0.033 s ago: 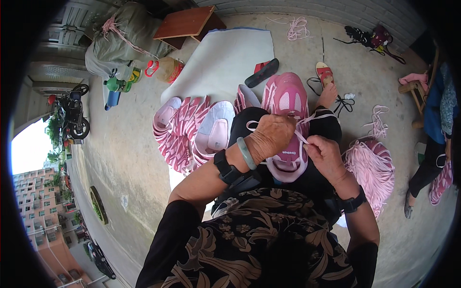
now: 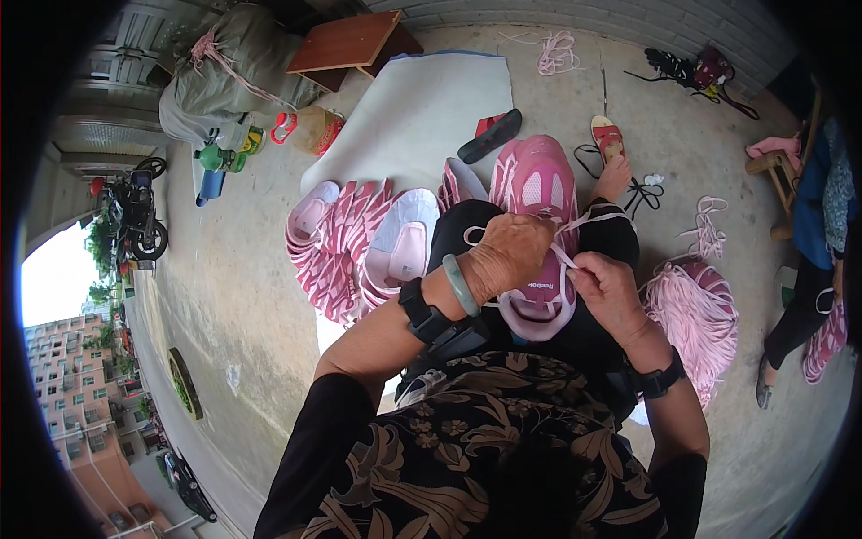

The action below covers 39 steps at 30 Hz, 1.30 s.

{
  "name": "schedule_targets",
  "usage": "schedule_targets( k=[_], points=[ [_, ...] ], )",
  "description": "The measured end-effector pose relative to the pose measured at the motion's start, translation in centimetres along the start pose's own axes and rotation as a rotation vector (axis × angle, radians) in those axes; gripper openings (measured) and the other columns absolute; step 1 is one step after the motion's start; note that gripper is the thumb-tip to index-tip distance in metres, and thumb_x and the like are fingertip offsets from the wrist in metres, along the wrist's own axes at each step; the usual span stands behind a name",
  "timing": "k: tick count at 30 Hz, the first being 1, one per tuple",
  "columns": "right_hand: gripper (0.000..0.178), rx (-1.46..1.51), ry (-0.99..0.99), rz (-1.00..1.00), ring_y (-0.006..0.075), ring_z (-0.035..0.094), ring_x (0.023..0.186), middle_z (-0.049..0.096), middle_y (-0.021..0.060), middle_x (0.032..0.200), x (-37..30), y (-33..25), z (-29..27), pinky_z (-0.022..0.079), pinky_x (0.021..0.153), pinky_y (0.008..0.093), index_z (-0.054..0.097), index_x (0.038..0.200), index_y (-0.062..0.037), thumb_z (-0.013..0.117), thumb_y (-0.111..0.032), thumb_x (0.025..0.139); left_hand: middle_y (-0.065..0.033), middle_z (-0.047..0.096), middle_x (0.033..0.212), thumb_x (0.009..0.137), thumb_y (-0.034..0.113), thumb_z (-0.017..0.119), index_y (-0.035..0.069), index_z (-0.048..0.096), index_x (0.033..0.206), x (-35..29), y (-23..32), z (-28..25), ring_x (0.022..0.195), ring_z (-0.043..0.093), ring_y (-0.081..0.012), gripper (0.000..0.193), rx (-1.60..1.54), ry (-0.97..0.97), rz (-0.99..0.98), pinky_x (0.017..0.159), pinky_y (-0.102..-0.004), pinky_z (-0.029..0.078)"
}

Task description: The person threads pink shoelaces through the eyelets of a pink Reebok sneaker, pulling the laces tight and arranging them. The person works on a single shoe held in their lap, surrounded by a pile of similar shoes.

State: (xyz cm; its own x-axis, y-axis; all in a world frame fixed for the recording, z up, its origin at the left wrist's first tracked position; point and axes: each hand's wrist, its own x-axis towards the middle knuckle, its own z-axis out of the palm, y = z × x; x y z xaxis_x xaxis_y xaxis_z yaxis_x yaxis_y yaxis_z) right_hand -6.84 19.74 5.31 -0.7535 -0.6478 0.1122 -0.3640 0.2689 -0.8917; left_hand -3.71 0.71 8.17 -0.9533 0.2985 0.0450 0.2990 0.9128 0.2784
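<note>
A pink sneaker rests between my knees, toe pointing away from me. A pale pink shoelace runs across its upper. My left hand, with a green bangle at the wrist, is closed over the lacing; a loop of lace shows beside it, though its fingertips are hidden. Just right of the tongue, my right hand pinches a stretch of lace between thumb and forefinger. To the left stand several nested pink shoes. A thick bundle of pale pink laces lies at my right.
A white sheet covers the floor ahead. Beyond the shoes are bottles, a brown wooden stool and a large sack. Sandals and loose laces lie about. Another person sits at the far right.
</note>
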Motion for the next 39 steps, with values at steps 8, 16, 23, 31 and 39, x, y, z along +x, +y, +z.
schedule_targets(
  k=[8, 16, 23, 31, 39],
  points=[
    [0.008, -0.061, 0.022, -0.016, 0.0310, 0.056, 0.059, 0.054, 0.0135, 0.064, -0.2, 0.1, 0.0, 0.043, 0.052, 0.0356, 0.054, 0.077, -0.0032, 0.061, -0.008, 0.077, -0.0010, 0.052, 0.062, 0.088, 0.014, 0.055, -0.002, 0.059, 0.086, -0.8, -4.6, -3.4, 0.048, 0.043, -0.0064, 0.017, -1.657, -0.455, -0.371, 0.045, -0.0211, 0.036],
    [0.008, -0.011, 0.068, -0.026, 0.0288, 0.053, 0.053, 0.053, 0.0132, 0.062, -1.2, -1.3, -0.9, 0.041, 0.049, 0.0327, 0.055, 0.076, -0.0020, 0.060, -0.007, 0.080, -0.0124, 0.060, 0.085, 0.084, 0.017, 0.059, -0.002, 0.062, 0.082, -4.8, -5.7, -1.3, 0.078, 0.057, -0.0181, 0.019, -1.821, 0.051, -0.051, 0.077, -0.0277, 0.042],
    [0.002, -0.210, 0.085, -0.153, 0.0292, 0.056, 0.055, 0.055, 0.0131, 0.063, -3.4, -2.3, -2.9, 0.044, 0.050, 0.0326, 0.057, 0.078, -0.0008, 0.058, -0.003, 0.078, -0.0159, 0.057, 0.111, 0.078, 0.017, 0.064, 0.001, 0.063, 0.080, -4.0, -5.1, -2.3, 0.102, 0.053, -0.0226, 0.017, -1.766, 0.087, -0.238, 0.093, -0.0317, 0.035],
    [0.006, -0.541, 0.197, -0.244, 0.0291, 0.051, 0.051, 0.054, 0.0138, 0.064, -11.7, -2.5, -8.8, 0.038, 0.049, 0.0371, 0.057, 0.082, 0.0024, 0.058, -0.003, 0.079, -0.0049, 0.053, 0.103, 0.066, 0.001, 0.069, 0.000, 0.061, 0.077, -2.1, -4.2, -0.6, 0.086, 0.054, -0.0121, 0.013, -1.262, -0.083, -0.508, 0.079, -0.0249, 0.043],
    [0.011, -0.965, 0.347, -0.182, 0.0281, 0.045, 0.050, 0.059, 0.0181, 0.077, -21.2, -6.0, -14.0, 0.034, 0.046, 0.0375, 0.054, 0.091, 0.0049, 0.051, 0.007, 0.081, -0.0039, 0.045, 0.092, 0.060, -0.004, 0.067, 0.005, 0.054, 0.082, -1.5, -4.0, 3.0, 0.080, 0.050, -0.0136, 0.027, -0.909, 0.060, -0.480, 0.074, -0.0233, 0.042]
  ],
)
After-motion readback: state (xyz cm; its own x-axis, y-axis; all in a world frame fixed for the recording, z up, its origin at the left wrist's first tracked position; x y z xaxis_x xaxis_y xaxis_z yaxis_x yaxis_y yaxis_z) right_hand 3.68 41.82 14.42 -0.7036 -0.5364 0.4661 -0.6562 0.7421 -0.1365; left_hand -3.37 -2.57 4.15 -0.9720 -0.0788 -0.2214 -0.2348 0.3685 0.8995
